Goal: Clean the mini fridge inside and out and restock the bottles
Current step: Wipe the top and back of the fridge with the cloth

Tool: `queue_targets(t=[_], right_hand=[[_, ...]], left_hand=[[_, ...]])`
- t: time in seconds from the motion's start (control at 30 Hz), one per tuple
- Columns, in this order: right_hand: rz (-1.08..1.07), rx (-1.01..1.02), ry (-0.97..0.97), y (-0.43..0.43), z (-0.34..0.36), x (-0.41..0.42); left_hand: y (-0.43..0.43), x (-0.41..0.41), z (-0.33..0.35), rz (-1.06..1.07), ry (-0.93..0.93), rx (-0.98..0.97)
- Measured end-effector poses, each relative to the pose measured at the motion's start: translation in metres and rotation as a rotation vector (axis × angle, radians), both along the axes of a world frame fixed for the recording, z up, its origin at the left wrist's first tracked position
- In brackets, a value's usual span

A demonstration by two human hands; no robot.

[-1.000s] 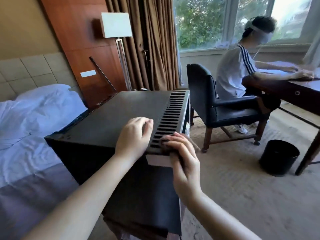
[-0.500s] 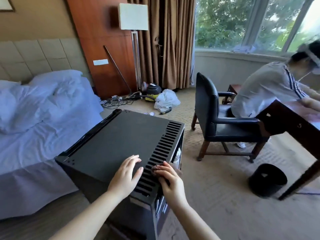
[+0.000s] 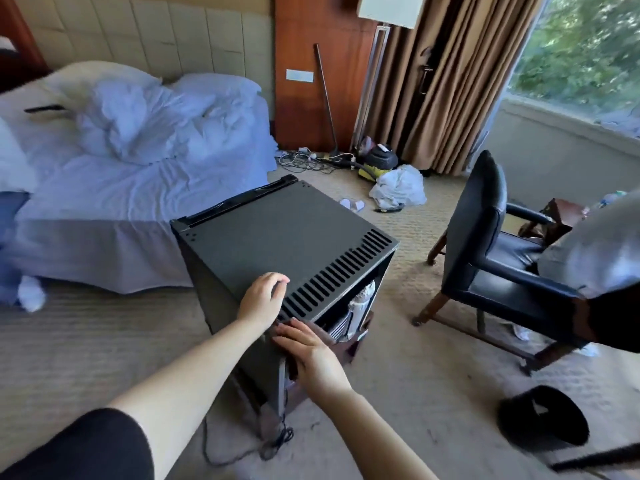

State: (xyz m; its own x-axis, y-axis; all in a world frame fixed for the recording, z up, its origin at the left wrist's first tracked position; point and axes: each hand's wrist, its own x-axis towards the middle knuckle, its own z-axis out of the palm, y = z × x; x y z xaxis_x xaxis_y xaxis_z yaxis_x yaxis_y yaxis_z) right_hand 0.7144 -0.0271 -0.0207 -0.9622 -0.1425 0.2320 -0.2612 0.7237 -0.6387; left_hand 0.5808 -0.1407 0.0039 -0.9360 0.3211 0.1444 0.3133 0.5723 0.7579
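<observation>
Right hand [image 3: 311,355] slid down the black, vent-slotted mini fridge [image 3: 277,237].

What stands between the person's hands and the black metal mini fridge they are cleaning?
Nothing visible does. The left hand rests on top of the black box-shaped mini fridge, beside its vent slots, and the right hand touches its near top edge.

Messy bed [image 3: 121,188] w/ white sheets at 10 o'clock. Brown curtains [image 3: 450,81] at 1. Yellow-black vacuum [image 3: 377,162] at 12, white bag [image 3: 398,190] just beside it, wires [image 3: 304,159] nr it. Black armchair [image 3: 485,237] at 3, w/ a person [image 3: 595,251] in a white top. Black bin [image 3: 543,420] at 5.
</observation>
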Motion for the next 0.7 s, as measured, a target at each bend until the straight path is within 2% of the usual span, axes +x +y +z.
queue_targets(t=[0.23, 0.4, 0.57, 0.7], right_hand=[[0.017, 0.201, 0.265, 0.025, -0.008, -0.011], [-0.127, 0.208, 0.239, 0.099, -0.005, -0.052], [-0.119, 0.241, 0.193, 0.163, 0.008, -0.087], [-0.124, 0.268, 0.306, 0.160, -0.005, -0.082]], left_hand=[[0.008, 0.003, -0.014, 0.110, 0.157, -0.046], [0.007, 0.005, -0.018, 0.117, 0.226, -0.093], [0.010, 0.006, -0.014, 0.138, 0.234, -0.145], [0.011, 0.007, -0.019, 0.137, 0.260, -0.137]])
